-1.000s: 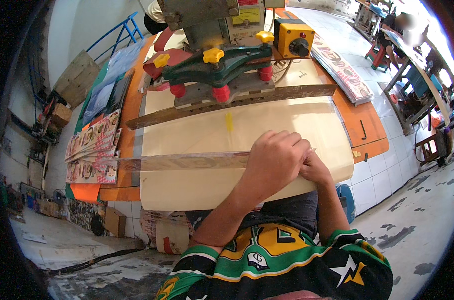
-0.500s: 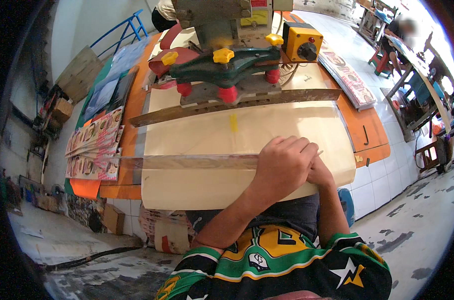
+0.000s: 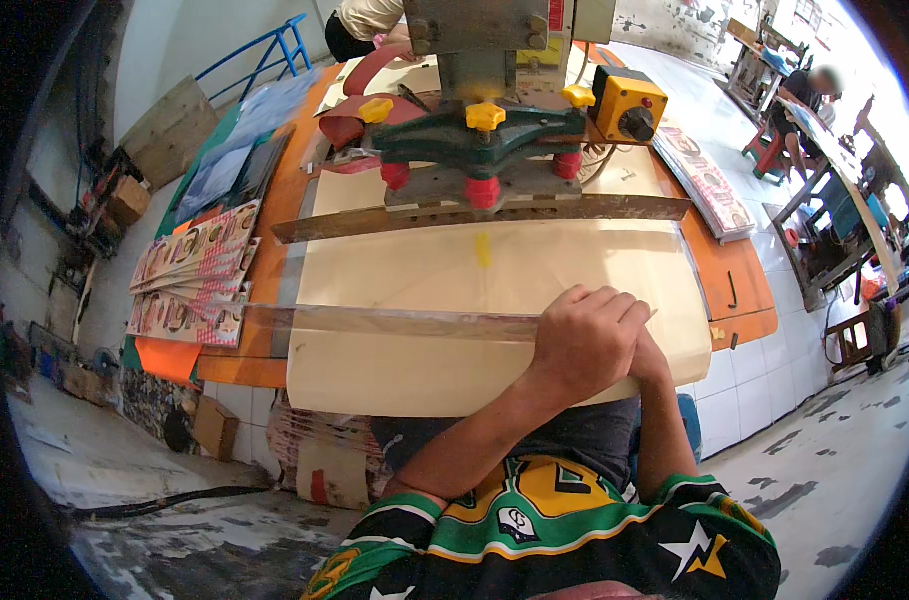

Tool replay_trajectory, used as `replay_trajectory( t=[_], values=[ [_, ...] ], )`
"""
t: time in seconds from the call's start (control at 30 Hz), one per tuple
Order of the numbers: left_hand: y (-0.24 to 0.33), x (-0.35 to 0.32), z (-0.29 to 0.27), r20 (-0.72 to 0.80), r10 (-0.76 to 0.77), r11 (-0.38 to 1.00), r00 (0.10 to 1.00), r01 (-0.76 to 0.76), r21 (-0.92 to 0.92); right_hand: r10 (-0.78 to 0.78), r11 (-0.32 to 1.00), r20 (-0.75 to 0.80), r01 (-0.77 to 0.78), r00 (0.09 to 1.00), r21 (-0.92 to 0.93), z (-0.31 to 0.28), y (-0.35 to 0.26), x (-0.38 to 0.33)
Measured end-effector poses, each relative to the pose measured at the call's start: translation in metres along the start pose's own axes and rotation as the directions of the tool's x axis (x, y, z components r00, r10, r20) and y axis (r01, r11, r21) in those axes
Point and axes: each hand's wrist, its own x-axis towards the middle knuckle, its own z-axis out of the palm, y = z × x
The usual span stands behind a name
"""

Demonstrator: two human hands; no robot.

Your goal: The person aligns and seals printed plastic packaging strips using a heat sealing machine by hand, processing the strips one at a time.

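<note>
A long wooden strip (image 3: 395, 322) lies across a large cream sheet (image 3: 495, 270) on the worktable. My left hand (image 3: 587, 340) is closed over the strip's right end. My right hand (image 3: 653, 362) sits just under and behind it, mostly covered, so its grip is hidden. Beyond the sheet stands a press head with a green clamp (image 3: 475, 135), yellow and red knobs, and a second long bar (image 3: 485, 215) under it.
An orange table (image 3: 750, 290) carries the sheet. Stacks of printed sheets (image 3: 190, 285) lie at left and another stack (image 3: 705, 180) at right. A yellow switch box (image 3: 627, 105) sits beside the press. A person bends at the far end (image 3: 370, 18); another sits at far right (image 3: 810, 95).
My stacked hands have shifted slightly to the right along the strip. The view has tilted a little, so the press sits higher in the picture.
</note>
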Motion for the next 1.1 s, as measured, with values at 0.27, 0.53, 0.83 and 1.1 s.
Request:
replay_trajectory(
  t=[0.27,0.53,0.83,1.1],
  values=[
    [0.005,-0.004,0.004,-0.115,-0.04,0.998,0.993,0.036,-0.042,0.006,0.997,0.029,-0.004,1.0,-0.073,0.0,-0.008,-0.004],
    [0.007,-0.007,0.005,-0.216,-0.07,0.994,0.974,0.052,-0.092,0.011,0.999,0.022,-0.01,1.0,-0.031,0.008,-0.025,-0.007],
    [0.015,-0.007,-0.025,-0.083,-0.573,0.546,0.816,0.304,-0.781,-0.013,1.0,0.106,0.01,0.994,0.022,0.007,-0.031,-0.005],
    [0.01,-0.017,-0.062,-0.038,-0.465,0.144,0.884,0.034,-0.989,-0.281,0.957,0.173,0.262,0.944,0.125,-0.008,-0.06,0.006]
  ],
)
